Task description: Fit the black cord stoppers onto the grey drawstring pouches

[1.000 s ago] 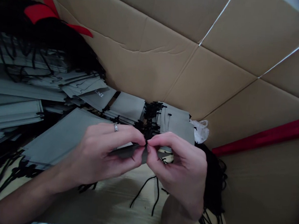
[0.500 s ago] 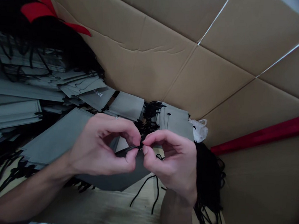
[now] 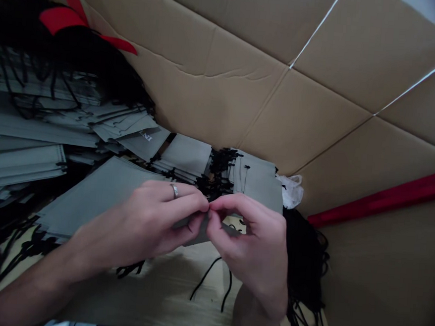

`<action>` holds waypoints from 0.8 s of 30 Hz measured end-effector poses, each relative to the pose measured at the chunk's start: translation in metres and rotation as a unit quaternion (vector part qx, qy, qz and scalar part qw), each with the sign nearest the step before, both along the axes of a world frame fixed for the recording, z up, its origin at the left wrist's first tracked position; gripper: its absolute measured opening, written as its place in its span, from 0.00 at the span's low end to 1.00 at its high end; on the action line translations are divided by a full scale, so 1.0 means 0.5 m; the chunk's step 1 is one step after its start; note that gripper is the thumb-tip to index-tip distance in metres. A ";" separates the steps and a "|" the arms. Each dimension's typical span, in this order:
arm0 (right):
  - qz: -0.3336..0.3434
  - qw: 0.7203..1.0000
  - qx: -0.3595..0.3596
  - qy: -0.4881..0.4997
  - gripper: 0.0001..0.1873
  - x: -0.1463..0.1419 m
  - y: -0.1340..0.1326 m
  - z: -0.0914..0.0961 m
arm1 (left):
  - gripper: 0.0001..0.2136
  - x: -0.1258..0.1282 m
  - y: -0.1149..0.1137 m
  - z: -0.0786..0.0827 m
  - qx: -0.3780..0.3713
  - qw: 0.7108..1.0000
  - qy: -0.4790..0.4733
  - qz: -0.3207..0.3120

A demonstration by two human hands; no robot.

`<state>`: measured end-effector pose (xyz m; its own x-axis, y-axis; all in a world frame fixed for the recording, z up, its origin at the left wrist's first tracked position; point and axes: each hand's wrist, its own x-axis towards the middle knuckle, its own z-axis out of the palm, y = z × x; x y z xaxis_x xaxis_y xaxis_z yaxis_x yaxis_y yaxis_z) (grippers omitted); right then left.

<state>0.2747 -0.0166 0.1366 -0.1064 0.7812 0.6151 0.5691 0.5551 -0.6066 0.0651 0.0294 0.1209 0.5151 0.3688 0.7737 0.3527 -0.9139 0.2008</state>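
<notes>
My left hand (image 3: 144, 222), with a ring on one finger, and my right hand (image 3: 251, 245) meet fingertip to fingertip at the middle of the view. Both pinch the top edge of a small grey drawstring pouch (image 3: 194, 231), which is mostly hidden behind my fingers. Black cords (image 3: 213, 277) hang from the pouch down over the wooden tabletop (image 3: 148, 297). Just behind my left hand lies a large flat grey pouch (image 3: 96, 194).
Stacks of grey pouches (image 3: 188, 156) with black cords fill the left and middle. A heap of black cord (image 3: 307, 258) lies at the right. Cardboard walls (image 3: 267, 87) rise behind, with a red strip (image 3: 386, 199) at the right and red fabric (image 3: 60, 18) at top left.
Half a second ago the pouch hung open below my fingers with my knuckles raised. Now my hands have flattened over it and the fingertips have closed together on its top edge.
</notes>
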 end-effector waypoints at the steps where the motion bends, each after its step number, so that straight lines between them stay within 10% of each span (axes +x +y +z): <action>1: -0.001 1.000 0.009 -0.013 0.09 0.000 -0.002 0.001 | 0.04 0.002 -0.001 -0.002 0.012 1.000 0.004 -0.001; 10: 0.045 0.995 0.092 -0.012 0.09 -0.001 0.001 0.004 | 0.08 0.021 -0.004 -0.003 -0.008 0.995 -0.100 -0.002; 20: 0.112 0.989 0.003 0.100 0.12 0.015 0.015 -0.005 | 0.11 0.024 0.019 -0.002 -0.135 0.968 -0.175 -0.116; 24: 0.068 0.994 0.018 0.082 0.13 0.014 0.014 -0.005 | 0.09 0.019 0.011 0.001 -0.089 0.987 -0.125 -0.045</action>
